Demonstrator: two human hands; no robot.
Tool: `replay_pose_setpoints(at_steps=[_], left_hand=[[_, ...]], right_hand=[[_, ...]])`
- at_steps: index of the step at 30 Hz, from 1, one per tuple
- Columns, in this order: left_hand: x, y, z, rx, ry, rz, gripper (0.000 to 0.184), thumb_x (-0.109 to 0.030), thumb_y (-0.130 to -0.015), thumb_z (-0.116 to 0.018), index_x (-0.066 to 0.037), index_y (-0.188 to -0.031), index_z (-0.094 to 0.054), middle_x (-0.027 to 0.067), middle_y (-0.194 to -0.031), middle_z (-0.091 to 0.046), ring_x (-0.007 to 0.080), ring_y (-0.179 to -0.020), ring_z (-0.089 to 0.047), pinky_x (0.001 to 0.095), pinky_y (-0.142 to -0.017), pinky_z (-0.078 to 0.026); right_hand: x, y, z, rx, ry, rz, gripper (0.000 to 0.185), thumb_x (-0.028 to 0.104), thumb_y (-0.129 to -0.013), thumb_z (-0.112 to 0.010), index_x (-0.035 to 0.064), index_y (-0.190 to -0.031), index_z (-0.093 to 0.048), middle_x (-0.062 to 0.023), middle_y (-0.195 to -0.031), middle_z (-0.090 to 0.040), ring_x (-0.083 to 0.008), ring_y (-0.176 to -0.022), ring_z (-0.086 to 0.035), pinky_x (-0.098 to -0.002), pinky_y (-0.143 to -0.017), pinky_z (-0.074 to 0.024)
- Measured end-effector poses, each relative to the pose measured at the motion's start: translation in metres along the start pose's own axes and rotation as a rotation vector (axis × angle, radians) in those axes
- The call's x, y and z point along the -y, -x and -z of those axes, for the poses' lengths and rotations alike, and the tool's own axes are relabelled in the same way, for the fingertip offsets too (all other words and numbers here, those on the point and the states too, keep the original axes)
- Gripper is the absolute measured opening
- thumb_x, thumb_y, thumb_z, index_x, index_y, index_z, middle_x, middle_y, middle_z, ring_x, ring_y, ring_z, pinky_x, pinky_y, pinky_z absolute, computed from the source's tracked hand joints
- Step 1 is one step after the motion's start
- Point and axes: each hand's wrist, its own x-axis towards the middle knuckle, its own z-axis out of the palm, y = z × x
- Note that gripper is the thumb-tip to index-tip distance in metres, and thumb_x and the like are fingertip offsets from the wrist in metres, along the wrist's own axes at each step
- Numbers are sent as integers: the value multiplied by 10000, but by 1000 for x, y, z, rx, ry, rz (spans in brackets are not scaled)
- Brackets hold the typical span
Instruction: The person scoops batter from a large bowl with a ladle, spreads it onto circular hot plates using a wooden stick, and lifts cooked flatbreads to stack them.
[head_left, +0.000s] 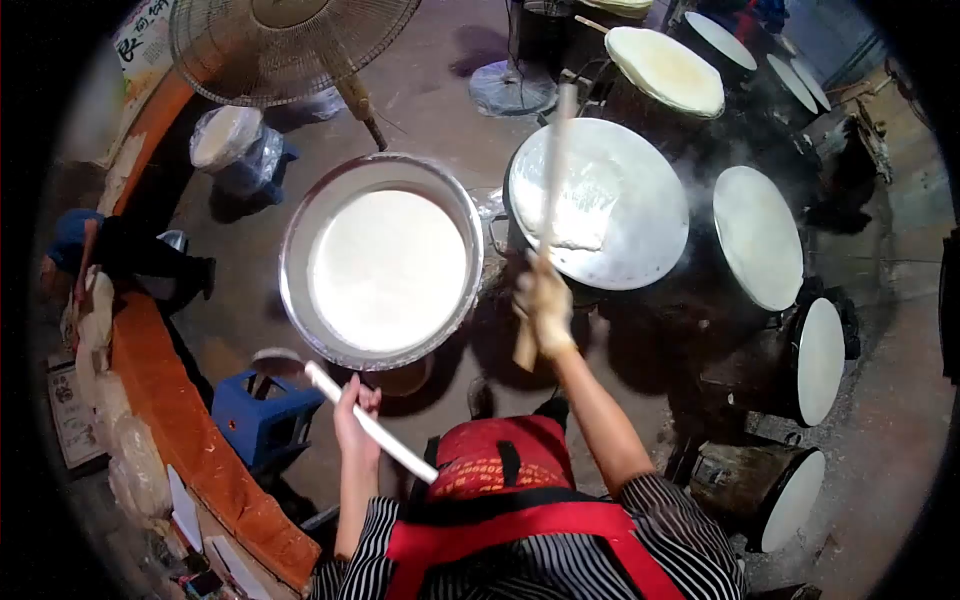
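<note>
My left hand (358, 415) is closed around a white-handled ladle (385, 440), whose dark round bowl hangs at the left over the floor, beside a blue stool. Gloved, my right hand (545, 305) grips a long wooden stick (555, 180) that reaches up over a round griddle (640, 230). White batter (590, 205) lies spread unevenly on the left part of that griddle, under and beside the stick. Between my hands and the fan stands a large metal pot (296, 290) holding smooth white batter (388, 270).
More round griddles (758, 238) on drum stoves curve down the right side, with steam near them. One at the top bears a pale flatbread (665, 72). A standing fan (290, 50) is at the upper left; a blue stool (262, 415) and a seated person's leg (165, 262) are left.
</note>
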Motion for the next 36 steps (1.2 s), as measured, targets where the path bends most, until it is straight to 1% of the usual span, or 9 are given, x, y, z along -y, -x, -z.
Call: replay_pose_setpoints(at_steps=[3, 5, 7, 10, 12, 15, 23, 27, 36], left_hand=[[5, 28, 23, -173, -43, 11, 224, -199, -849, -586, -95, -676, -487, 0, -641, -463, 130, -651, -473, 263, -734, -418], [15, 30, 50, -173, -34, 5, 205, -156, -854, -584, -85, -693, -479, 12, -642, -459, 145, -655, -494, 286, -747, -447], [26, 26, 69, -148, 4, 26, 195, -150, -860, -574, -62, -708, -488, 28, -675, -484, 145, -695, -502, 273, -747, -443], [27, 25, 69, -113, 25, 101, 177, -144, -859, -570, -52, -723, -504, 42, -735, -513, 142, -744, -511, 260, -755, -439], [30, 20, 65, -30, 22, 137, 162, -163, -853, -578, -46, -749, -534, 57, -832, -550, 148, -813, -537, 262, -803, -446], [33, 10, 48, 37, -36, 175, 149, -169, -845, -585, -23, -875, -576, 66, -874, -587, 140, -893, -557, 273, -846, -451], [33, 23, 0, 192, -170, 159, 174, -178, -826, -592, -43, -934, -604, 37, -909, -612, 121, -941, -541, 284, -897, -377], [39, 34, -18, 211, -227, 167, 174, -187, -834, -581, -48, -935, -600, 39, -915, -613, 118, -945, -539, 285, -881, -377], [69, 53, -64, 225, -263, 158, 158, -191, -864, -544, -66, -945, -597, 8, -900, -604, 101, -897, -546, 272, -843, -416]], right_hand=[[-52, -100, -72, -315, 144, 46, 330, 260, -898, -453, 47, -1141, -521, 23, -577, -419, -65, -434, -357, -207, -370, -302], [-73, -140, -79, -376, -431, -150, 290, 363, -857, -501, 87, -943, -494, -48, -646, -476, -182, -410, -417, -305, -353, -343], [-106, -134, -63, -378, -454, 0, 365, 461, -809, -521, 116, -927, -518, -91, -721, -557, -242, -449, -505, -367, -375, -388], [-150, -101, 18, 319, -1076, -336, 426, 549, -823, -429, 166, -933, -580, -83, -764, -612, -288, -564, -575, -482, -513, -449], [-126, -46, 23, 565, -1109, -200, 396, 557, -848, -394, 222, -942, -582, -95, -792, -630, -300, -575, -585, -484, -490, -454], [-48, 34, 0, -364, -254, -55, 327, 508, -840, -516, 264, -1055, -472, -1, -651, -507, -142, -409, -422, -272, -342, -326], [-24, 12, 27, -288, -551, -108, 286, 488, -860, -459, 207, -912, -470, -6, -641, -488, -146, -404, -377, -255, -362, -291], [-31, 29, 8, -113, -134, -365, 255, 390, -896, -468, 244, -1104, -444, 6, -661, -484, -117, -412, -353, -256, -348, -282], [24, 49, 132, -145, -239, -140, 219, 423, -908, -429, 212, -961, -454, 17, -583, -447, -101, -378, -333, -224, -339, -250]])
